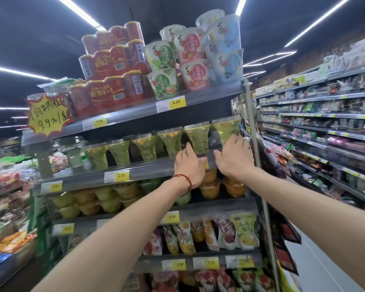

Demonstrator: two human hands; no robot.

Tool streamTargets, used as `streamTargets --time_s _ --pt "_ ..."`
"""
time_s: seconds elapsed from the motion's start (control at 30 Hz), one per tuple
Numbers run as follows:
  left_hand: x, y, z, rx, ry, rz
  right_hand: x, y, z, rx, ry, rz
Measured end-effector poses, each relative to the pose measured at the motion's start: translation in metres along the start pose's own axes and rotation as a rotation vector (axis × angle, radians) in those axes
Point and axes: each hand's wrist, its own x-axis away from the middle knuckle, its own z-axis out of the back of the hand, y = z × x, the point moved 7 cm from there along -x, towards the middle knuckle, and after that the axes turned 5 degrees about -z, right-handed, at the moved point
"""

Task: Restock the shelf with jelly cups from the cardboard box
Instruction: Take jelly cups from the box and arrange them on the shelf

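Your hands reach, apart, to the right end of the shelf, where the jelly cups stand in a row. Your left hand lies straight-fingered on its front rail. Your right hand touches the end cup; I cannot tell whether it grips.

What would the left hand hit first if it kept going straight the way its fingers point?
Probably the green jelly cup on the shelf, just past where the left hand points; depth is hard to judge.
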Motion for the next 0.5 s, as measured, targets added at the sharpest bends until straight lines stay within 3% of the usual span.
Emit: streamTargets --time_s 0.13,0.27,0.5 --pt "0.037 -0.016 0.023 0.031 0.014 -0.120 0.048 -0.037 -0.010 -0.067 -0.052 0.082" --pt "0.082 -0.061 0.053 -0.001 0.015 -0.132 0.102 -0.084 -0.038 -0.153 -0.113 0.161" --pt "0.178 -0.205 0.073 -0.001 -0.101 0.022 0.207 -0.152 -0.147 -0.190 -0.323 0.205"
